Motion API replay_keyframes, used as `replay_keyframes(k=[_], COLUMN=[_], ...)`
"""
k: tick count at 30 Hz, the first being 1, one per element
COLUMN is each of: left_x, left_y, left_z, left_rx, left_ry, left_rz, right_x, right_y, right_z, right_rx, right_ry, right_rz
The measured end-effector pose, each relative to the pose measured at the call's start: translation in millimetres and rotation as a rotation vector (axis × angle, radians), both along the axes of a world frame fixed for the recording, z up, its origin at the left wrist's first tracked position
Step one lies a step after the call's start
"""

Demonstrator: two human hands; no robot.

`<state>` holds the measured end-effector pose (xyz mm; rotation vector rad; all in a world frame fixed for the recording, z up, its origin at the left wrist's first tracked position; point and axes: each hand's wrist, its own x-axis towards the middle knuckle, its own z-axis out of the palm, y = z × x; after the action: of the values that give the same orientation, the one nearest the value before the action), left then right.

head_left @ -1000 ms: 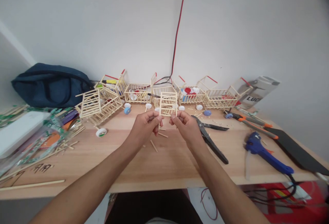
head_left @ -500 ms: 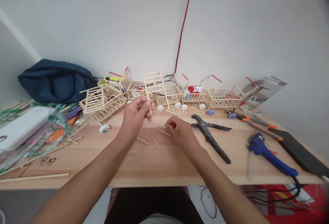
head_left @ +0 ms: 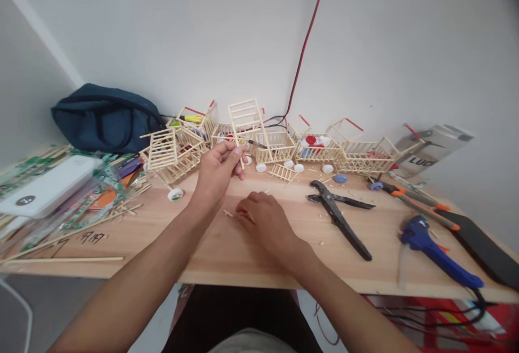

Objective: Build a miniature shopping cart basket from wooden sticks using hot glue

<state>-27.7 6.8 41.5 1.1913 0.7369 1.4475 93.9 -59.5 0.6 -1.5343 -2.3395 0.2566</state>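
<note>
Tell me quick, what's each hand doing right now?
Left hand: closed, pinching a wooden stick frame, raised above the table.
Right hand: palm down on the table beside a loose short stick; whether it grips anything cannot be told.

Single head-worn cam, wide lens. Looks forward and down from above the near edge of the light wooden tabletop point(head_left: 227, 255), facing the plain white wall point(head_left: 203, 28). Close range: left hand point(head_left: 219, 172), right hand point(head_left: 261, 220) mid-frame.
</note>
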Motion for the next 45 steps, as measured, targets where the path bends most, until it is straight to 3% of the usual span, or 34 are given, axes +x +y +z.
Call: replay_keyframes(k=[4,7,10,15,20,26,35,39,45], left_x=[-1.2,-2.8,-4.6,-4.7,-1.9,-0.2,-1.2,1.1,14.9], left_y=[1.0,1.6,2.2,2.2,2.1,3.6,3.3,2.0,-6.1], left_z=[-0.6,0.4,2.4,3.0,1.5,-0.3,0.7,-1.8,-16.2], left_rx=[-0.002,-0.003,-0.008,-0.02,-0.035,-0.035,-0.039,-0.05,-0.147], left_ry=[-0.007,-0.014,-0.019,-0.012,0.002,0.01,0.009,0.013,0.035], left_rz=[-0.01,-0.002,0.01,0.005,-0.005,-0.004,-0.012,-0.034,-0.182], right_x=[-23.0,-25.9,-9.9,49.2,88.2,77.9,84.2,84.6,80.4], right_y=[5.0,6.3,4.3,2.8,-0.9,-3.8,7.3,4.1,7.0], right_z=[4.8,5.0,1.4,-11.7,-21.7,-18.7,-21.8,-13.7,-5.2], right_rx=[-0.054,-0.068,-0.098,-0.221,-0.244,-0.179,-0.417,-0.384,-0.262], right_ry=[-0.19,-0.201,0.043,0.633,0.763,0.669,1.167,1.286,1.44], right_rz=[0.02,0.022,-0.036,-0.203,-0.266,-0.269,-0.261,-0.329,-0.347])
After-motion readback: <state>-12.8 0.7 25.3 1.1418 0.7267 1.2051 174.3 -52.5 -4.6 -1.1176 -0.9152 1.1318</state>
